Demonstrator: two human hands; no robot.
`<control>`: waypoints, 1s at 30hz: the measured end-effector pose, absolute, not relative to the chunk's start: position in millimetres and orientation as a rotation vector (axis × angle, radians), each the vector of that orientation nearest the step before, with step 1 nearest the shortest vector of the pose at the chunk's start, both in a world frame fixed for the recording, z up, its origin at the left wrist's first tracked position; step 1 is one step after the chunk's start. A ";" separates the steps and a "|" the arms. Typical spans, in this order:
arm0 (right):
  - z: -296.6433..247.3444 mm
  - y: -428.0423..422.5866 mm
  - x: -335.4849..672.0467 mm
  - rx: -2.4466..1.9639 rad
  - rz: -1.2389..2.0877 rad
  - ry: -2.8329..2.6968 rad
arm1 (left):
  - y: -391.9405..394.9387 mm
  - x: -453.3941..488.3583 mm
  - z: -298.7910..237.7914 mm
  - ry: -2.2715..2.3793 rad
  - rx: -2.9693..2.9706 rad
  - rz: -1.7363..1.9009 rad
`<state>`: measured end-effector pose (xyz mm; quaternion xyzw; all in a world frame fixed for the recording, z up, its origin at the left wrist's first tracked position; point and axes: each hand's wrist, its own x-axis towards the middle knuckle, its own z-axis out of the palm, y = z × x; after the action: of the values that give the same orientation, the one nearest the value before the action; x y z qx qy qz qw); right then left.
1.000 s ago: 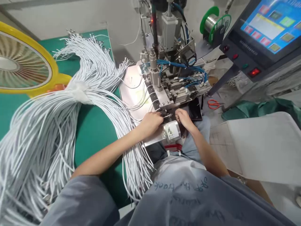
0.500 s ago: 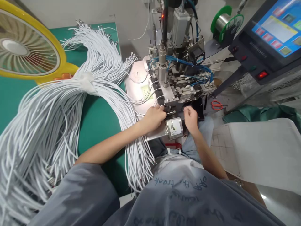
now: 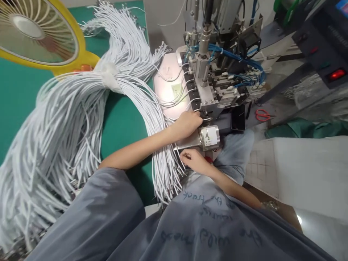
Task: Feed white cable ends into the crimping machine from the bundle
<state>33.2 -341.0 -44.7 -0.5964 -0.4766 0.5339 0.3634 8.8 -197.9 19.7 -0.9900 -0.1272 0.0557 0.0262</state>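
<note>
White cables reach from green table to machine

Gathered by a pale wrap, the cables cover much of the table; 1 strand trails past its right edge toward the near corner. A few cross a pale plate to the machine's black row. The left hand is at the row's near end, fingers bent; I cannot tell whether they grip a cable. The right hand is just beside the strand's loose ends, fingers curled; I cannot tell whether they pinch anything.

Each cable looks light and flexible but springy, its smooth sheath perhaps slippery, its tip easily bent. The best hold would be 1 cable, pinched on the sheath just behind the tip.
</note>
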 end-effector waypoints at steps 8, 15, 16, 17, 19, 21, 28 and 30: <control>-16.7 -351.6 48.9 -1.748 1.090 -1.341 | -198.6 10.6 30.8 -0.471 -3.043 0.237; -0.9 -357.6 87.6 -1.753 0.864 -1.128 | -199.5 13.0 29.7 -0.428 -3.023 0.211; -2.4 -356.9 88.9 -1.744 0.866 -1.088 | -199.4 13.4 29.6 -0.415 -3.028 0.221; -4.1 -356.0 89.1 -1.735 0.866 -1.056 | -199.2 13.7 29.5 -0.396 -3.035 0.233; -7.0 -354.4 86.7 -1.717 0.856 -1.014 | -198.2 13.9 28.9 -0.356 -3.050 0.257; -8.3 -354.2 82.7 -1.702 0.843 -0.983 | -195.7 13.6 27.9 -0.345 -3.050 0.262; -5.6 -354.5 86.5 -1.587 0.773 -0.778 | -185.5 12.5 26.2 -0.529 -3.040 0.008; -5.5 -348.8 96.4 -1.515 0.736 -0.698 | -188.6 12.5 26.8 -0.441 -3.232 -0.190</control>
<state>96.4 -348.8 -5.5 -0.6569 -0.3028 0.3192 0.6123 12.5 -188.6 26.8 -0.9872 -0.1347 -0.0581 -0.0630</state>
